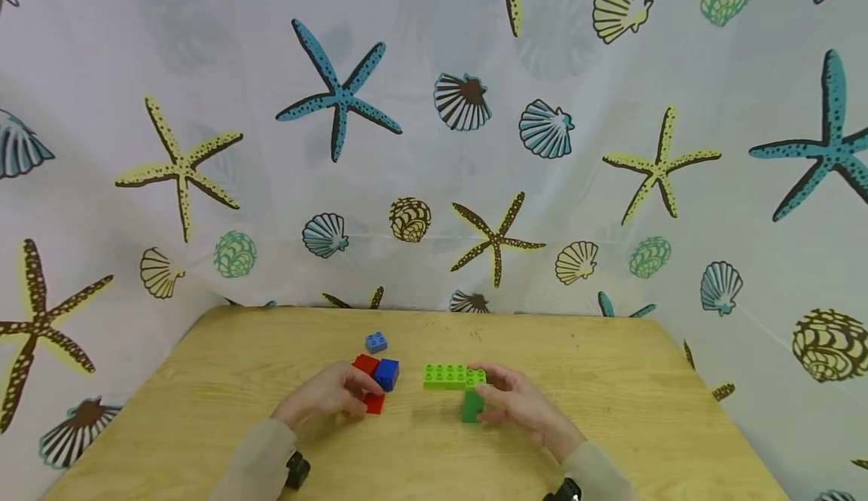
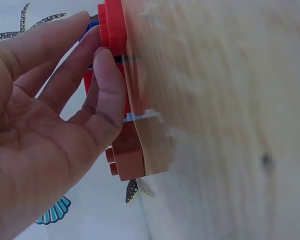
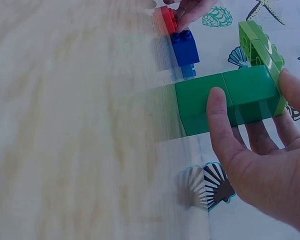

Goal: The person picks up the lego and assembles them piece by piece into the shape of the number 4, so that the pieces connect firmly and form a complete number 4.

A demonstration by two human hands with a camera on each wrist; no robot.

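Observation:
In the head view, my left hand (image 1: 332,392) curls its fingers at a red brick (image 1: 374,404) lying on the table. A second red brick (image 1: 366,364) and a dark blue brick (image 1: 386,374) sit just behind it. The left wrist view also shows a brown brick (image 2: 129,152) below the fingers. My right hand (image 1: 515,403) grips a stack of dark green bricks (image 3: 225,100), with fingers on its near and far sides. Light green bricks (image 1: 444,377) top this stack and jut out to the left.
A small lighter blue brick (image 1: 376,342) stands farther back on the wooden table (image 1: 576,350). Behind the table and at both sides hangs a white curtain (image 1: 420,169) printed with starfish and shells.

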